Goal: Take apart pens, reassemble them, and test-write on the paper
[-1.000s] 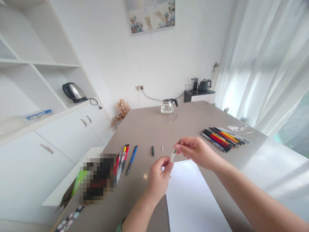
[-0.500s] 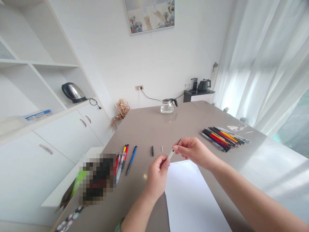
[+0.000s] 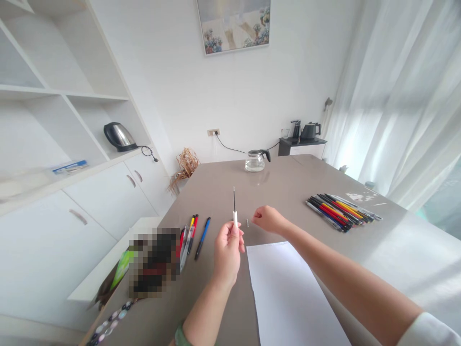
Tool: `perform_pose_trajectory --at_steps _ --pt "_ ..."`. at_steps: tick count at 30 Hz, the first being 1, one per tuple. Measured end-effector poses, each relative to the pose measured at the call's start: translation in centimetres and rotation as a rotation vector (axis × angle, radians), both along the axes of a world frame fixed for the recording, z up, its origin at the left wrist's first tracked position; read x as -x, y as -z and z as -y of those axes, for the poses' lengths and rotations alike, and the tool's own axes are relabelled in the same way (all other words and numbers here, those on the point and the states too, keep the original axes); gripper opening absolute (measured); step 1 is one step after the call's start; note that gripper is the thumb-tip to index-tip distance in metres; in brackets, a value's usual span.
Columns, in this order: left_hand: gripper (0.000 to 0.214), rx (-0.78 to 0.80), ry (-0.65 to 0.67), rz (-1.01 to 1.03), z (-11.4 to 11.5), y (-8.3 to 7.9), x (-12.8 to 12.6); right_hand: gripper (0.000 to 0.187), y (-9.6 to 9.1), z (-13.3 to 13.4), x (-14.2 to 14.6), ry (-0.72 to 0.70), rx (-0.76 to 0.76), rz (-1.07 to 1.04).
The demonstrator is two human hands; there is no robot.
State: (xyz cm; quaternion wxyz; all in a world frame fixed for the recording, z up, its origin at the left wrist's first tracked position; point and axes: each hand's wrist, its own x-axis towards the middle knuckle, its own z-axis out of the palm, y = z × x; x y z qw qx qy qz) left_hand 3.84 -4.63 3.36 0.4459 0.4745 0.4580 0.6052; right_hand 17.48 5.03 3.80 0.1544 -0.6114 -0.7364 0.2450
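Note:
My left hand [image 3: 228, 247] is closed around a white pen barrel [image 3: 235, 218], held upright above the table. A thin dark refill [image 3: 234, 199] sticks up out of the barrel's top, its fine tip pointing upward. My right hand [image 3: 269, 219] is apart from the barrel, low over the table, with fingers curled and nothing visible in them. Just left of its fingertips lies a small silvery piece like a pen spring [image 3: 247, 223]. A white sheet of paper [image 3: 288, 288] lies below and between my forearms.
A pile of pens [image 3: 342, 211] lies at the right. Several pens [image 3: 189, 235] and a blue pen [image 3: 202, 238] lie at the left, beside a blurred-out dark item [image 3: 154, 262]. A glass pot [image 3: 255, 161] stands toward the table's far end. A bead string [image 3: 113, 319] hangs near the left edge.
My right hand has let go of the refill and moved close to the spring-like piece. My left hand has turned the barrel upright, covering where the small black pen part lay. The view has shifted slightly.

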Motion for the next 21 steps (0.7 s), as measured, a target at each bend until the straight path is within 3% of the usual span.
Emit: perform_pose_trajectory --at_steps 8,16,21 --pt "0.029 0.02 0.023 0.03 0.1 0.1 0.0 0.026 2.3 -1.2 3.5 0.056 -0.022 0.214" --pt "0.028 0.028 0.045 0.001 0.1 0.4 -0.1 0.014 3.0 -0.8 2.0 0.037 -0.048 0.201" --pt "0.027 0.046 0.073 -0.059 0.3 0.5 -0.4 0.013 1.6 0.0 0.1 0.02 -0.111 0.046"
